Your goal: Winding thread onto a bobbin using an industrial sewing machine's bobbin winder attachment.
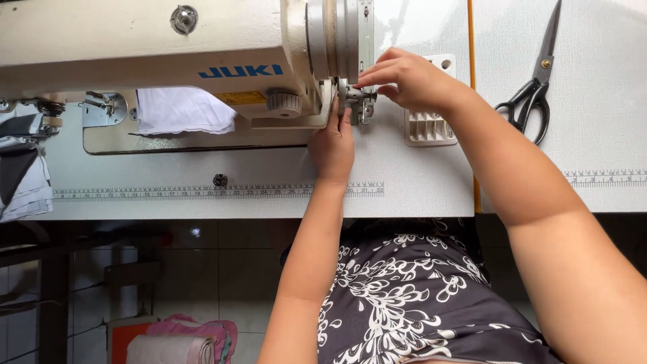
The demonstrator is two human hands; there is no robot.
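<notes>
1. Working at the right end of the sewing machine (155,47), both hands meet at the small metal bobbin winder (360,100) beside the handwheel (335,37).
2. Left hand (332,143) lies palm-down on the table (269,202), fingers stretched flat up against the winder's base; it grips nothing.
3. Right hand (410,81) comes in from the right with fingertips pinched nearly shut on the winder's top; whether a bobbin or thread sits between them is hard to tell, probably something small.
4. Progress, as a judgement: the fitting at the winder looks under way, not finished. White cloth (182,111) waits folded under the arm of the machine, not at the needle, so sewing seems not begun.
5. Room: the handwheel crowds the hands from above-left, a white slotted tray (429,125) sits just right of them. Scissors (536,81) lie well apart on the right. The table edge nearest the person is open.
</notes>
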